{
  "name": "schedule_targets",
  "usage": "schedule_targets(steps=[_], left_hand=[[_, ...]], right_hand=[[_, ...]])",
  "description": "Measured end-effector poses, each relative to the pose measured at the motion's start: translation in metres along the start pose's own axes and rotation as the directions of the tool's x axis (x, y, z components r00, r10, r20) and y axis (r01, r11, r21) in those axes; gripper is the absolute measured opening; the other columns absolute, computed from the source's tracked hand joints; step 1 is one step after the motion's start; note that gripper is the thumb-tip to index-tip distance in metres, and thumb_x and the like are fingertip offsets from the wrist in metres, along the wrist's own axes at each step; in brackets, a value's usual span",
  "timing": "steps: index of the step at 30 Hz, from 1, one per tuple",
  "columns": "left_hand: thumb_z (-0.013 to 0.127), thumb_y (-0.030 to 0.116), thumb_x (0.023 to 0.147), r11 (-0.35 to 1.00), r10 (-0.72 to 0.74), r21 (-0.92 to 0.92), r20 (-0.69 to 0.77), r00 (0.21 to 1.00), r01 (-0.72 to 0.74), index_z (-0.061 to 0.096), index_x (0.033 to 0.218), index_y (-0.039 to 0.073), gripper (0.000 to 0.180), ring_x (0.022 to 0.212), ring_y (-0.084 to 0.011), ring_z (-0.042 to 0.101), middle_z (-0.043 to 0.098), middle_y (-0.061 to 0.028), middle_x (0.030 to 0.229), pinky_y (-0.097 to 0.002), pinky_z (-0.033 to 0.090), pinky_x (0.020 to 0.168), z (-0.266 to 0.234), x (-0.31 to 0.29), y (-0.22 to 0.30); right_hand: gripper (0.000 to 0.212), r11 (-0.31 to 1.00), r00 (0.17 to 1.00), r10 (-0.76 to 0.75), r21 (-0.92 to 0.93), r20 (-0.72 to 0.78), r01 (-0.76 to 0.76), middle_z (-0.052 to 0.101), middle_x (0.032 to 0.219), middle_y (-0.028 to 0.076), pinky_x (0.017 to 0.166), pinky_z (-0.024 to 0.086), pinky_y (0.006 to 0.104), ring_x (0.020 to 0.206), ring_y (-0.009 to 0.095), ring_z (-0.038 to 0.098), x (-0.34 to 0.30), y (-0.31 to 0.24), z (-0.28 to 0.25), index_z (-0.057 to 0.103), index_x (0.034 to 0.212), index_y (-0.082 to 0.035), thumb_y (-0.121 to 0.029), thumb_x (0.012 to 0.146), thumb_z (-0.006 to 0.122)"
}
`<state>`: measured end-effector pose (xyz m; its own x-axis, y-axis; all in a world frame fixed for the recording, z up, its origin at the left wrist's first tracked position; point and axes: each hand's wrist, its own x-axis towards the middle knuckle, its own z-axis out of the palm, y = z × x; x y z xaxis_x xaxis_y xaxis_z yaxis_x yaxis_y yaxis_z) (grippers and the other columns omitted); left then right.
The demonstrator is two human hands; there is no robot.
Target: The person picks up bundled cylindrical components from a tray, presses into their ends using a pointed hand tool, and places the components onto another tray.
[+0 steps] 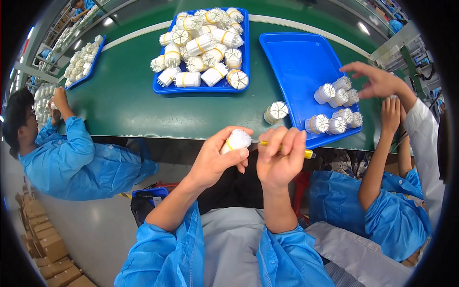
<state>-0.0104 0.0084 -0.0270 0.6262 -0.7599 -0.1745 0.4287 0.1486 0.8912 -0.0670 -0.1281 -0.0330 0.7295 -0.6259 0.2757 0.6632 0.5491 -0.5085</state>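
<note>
In front of my chest, my left hand point(206, 160) closes round a white cylindrical part point(239, 139) with a yellow band about it. My right hand point(281, 160) grips what looks like a screwdriver point(310, 154) with a yellow handle. Its thin metal shaft points left, and the tip meets the right side of the white part; the exact contact is too small to make out. Just beyond my right hand, a similar banded cylinder point(276, 112) stands on the green table point(138, 117), beside a blue tray point(301, 57).
A second blue tray point(158, 85), heaped with white banded cylinders point(201, 45), lies farther back. Several cylinders point(337, 103) stand in the right tray, where another person's hand point(380, 81) reaches over the edge. A worker in blue point(71, 148) sits at the left.
</note>
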Motion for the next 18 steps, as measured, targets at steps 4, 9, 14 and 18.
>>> schedule_targets(steps=[4, 9, 14, 18], left_hand=[[0.069, 0.021, 0.09, 0.975, -0.006, -0.222, 0.027, 1.0, 0.012, 0.044, 0.138, -0.003, 0.059, 0.072, -0.0146, 0.062, 0.062, -0.0089, 0.099, -0.0249, 0.052, 0.06, 0.005, -0.006, 0.006], [0.07, 0.015, 0.088, 0.988, 0.011, -0.154, 0.011, 1.0, -0.009, 0.047, 0.135, -0.003, 0.055, 0.07, -0.0102, 0.057, 0.061, -0.0078, 0.1, -0.0226, 0.046, 0.056, 0.004, -0.009, 0.005], [0.071, 0.009, 0.085, 0.999, 0.011, 0.046, -0.029, 1.0, -0.009, 0.05, 0.132, -0.002, 0.052, 0.07, -0.0049, 0.053, 0.06, -0.0045, 0.097, -0.0188, 0.042, 0.057, 0.006, -0.009, 0.006], [0.07, 0.009, 0.084, 0.972, 0.094, 0.221, -0.075, 0.993, -0.075, 0.057, 0.124, 0.0, 0.043, 0.087, -0.0071, 0.056, 0.062, -0.0029, 0.098, -0.0242, 0.048, 0.075, 0.007, -0.009, 0.001]], right_hand=[[0.044, 0.994, 0.991, 0.089, 0.079, -0.104, -0.081, 0.045, 0.056, 0.007, 0.049, 0.03, 0.029, 0.048, 0.015, 0.035, 0.01, -0.002, -0.009, 0.036, 0.071, -0.013, -0.035, 0.108, 0.029], [0.044, 0.997, 0.999, 0.047, 0.057, -0.024, -0.045, 0.046, 0.056, 0.007, 0.05, 0.031, 0.0286, 0.047, 0.014, 0.034, 0.002, -0.002, -0.007, 0.036, 0.07, -0.012, -0.034, 0.108, 0.029], [0.044, 0.996, 0.991, 0.003, -0.091, 0.136, 0.009, 0.044, 0.057, 0.005, 0.052, 0.032, 0.0291, 0.047, 0.013, 0.032, -0.003, -0.002, 0.0, 0.036, 0.071, -0.013, -0.034, 0.108, 0.026], [0.044, 0.992, 0.987, 0.011, -0.129, 0.16, 0.01, 0.044, 0.056, 0.006, 0.051, 0.031, 0.0288, 0.047, 0.013, 0.031, -0.006, 0.001, 0.002, 0.036, 0.071, -0.013, -0.034, 0.108, 0.028]])
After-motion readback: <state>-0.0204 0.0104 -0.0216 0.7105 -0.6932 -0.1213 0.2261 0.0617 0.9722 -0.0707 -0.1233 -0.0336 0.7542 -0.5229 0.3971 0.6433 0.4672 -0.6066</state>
